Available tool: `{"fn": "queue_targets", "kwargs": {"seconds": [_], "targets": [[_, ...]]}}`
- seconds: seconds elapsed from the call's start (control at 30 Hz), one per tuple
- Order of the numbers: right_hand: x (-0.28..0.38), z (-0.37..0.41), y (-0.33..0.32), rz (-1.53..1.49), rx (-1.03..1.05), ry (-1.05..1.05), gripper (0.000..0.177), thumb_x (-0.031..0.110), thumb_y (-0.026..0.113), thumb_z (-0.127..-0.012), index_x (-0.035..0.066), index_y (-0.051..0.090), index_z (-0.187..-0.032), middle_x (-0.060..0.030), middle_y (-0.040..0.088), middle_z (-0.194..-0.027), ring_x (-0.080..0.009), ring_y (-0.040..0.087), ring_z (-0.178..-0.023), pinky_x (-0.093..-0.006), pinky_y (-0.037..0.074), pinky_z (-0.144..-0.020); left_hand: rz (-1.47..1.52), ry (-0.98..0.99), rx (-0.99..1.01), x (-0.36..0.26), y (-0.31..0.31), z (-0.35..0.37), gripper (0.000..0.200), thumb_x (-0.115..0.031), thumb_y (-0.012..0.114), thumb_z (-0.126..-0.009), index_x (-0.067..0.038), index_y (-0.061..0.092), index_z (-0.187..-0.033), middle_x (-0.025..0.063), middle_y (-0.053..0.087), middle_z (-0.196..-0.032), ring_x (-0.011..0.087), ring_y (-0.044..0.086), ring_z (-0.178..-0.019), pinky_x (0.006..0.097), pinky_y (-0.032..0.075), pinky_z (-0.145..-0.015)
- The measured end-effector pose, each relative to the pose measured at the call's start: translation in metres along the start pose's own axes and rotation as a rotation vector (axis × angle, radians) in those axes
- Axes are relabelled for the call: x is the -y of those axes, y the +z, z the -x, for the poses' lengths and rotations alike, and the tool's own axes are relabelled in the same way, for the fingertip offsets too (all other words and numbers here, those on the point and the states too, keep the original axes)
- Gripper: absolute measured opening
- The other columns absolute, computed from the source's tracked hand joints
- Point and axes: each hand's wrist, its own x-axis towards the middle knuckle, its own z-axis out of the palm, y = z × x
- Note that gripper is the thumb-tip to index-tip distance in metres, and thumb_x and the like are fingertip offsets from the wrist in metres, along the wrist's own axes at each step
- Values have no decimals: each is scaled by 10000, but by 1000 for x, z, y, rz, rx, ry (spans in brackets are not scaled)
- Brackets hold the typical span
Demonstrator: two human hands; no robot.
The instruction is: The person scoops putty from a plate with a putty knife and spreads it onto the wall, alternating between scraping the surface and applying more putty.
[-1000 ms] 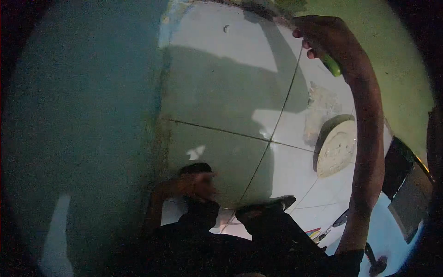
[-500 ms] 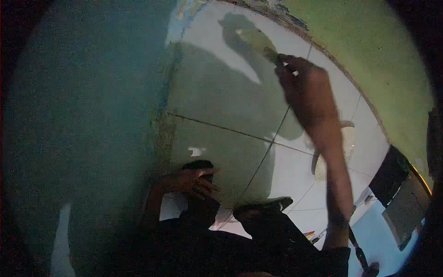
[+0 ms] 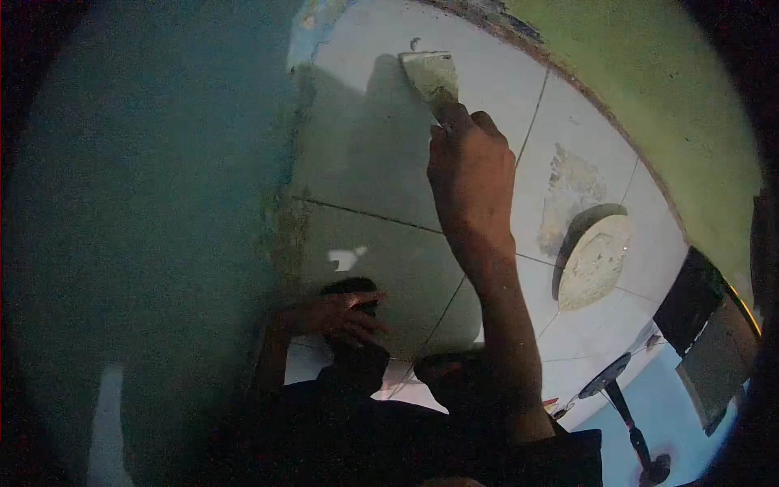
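Observation:
My right hand [image 3: 475, 174] is closed around the handle of a putty knife [image 3: 434, 77], its wide blade coated in pale residue. The blade points away from me, over the white floor tiles [image 3: 365, 146], close to a small dark curved mark. Down near my dark-clad leg, my left hand [image 3: 345, 316] has its fingers spread beside a dark shoe [image 3: 350, 286] and holds nothing. Right of my right forearm lies a cream, oval, shallow piece [image 3: 596, 264] with a rough, plaster-like surface. A patch of pale smeared residue [image 3: 572, 183] marks the tiles behind it.
A blue-green wall [image 3: 162, 203] rises on the left, and a green wall [image 3: 649, 89] with a crumbling base edge runs along the right. At lower right stands a fan [image 3: 621, 398], near dark flat panels [image 3: 714, 369].
My right hand has swung left with the putty knife, which now shows flatter and sharper. The oval piece and smeared patch are uncovered. My left hand stays almost in place.

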Motion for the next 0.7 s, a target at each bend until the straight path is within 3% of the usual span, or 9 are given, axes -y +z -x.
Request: {"fn": "queue_targets", "kwargs": {"seconds": [0.03,0.1,0.13,0.2,0.5,0.7], "targets": [[4,-1,2,-3,1,2,242,61,610,-874,20,642,-1110,-231,646,-905,-402,664,-822,-480,536,-720,1,-3,-2,-3,2,0,628,-403,355,-1055,-141,115,-1573,246,420,-1476,379,514,-1290,472,437,-1070],[11,-3,4,-105,-29,39,223,58,609,-870,18,655,-1085,-232,648,-880,-400,662,-810,-474,532,-720,-275,-71,-46,-8,6,1,685,-449,398,-1029,-143,116,-1573,221,443,-1469,373,520,-1288,474,442,-1062],[14,-4,9,-107,-27,44,223,58,609,-870,18,655,-1085,-232,648,-880,-400,662,-810,-474,532,-720,-272,-77,-46,-4,4,1,685,-449,398,-1029,-143,116,-1573,221,443,-1469,373,520,-1288,474,442,-1062],[16,-10,17,-124,-97,54,227,52,613,-862,13,659,-1081,-227,648,-852,-394,663,-800,-469,532,-711,84,-24,-8,1,-2,1,750,-455,486,-993,-149,123,-1573,197,472,-1455,359,535,-1277,455,451,-1055],[12,-40,30,-156,-317,12,156,71,630,-854,-11,677,-977,-237,671,-789,-400,673,-733,-441,547,-669,-52,-66,-35,-8,2,2,764,-468,496,-986,-155,122,-1574,196,478,-1450,356,534,-1279,457,452,-1053],[15,-60,15,-159,-323,23,117,63,629,-830,-39,684,-846,-256,657,-731,-436,670,-721,-453,554,-648,-84,-84,-42,-12,2,0,774,-477,503,-980,-159,121,-1574,195,481,-1447,354,533,-1281,458,452,-1052]]}}
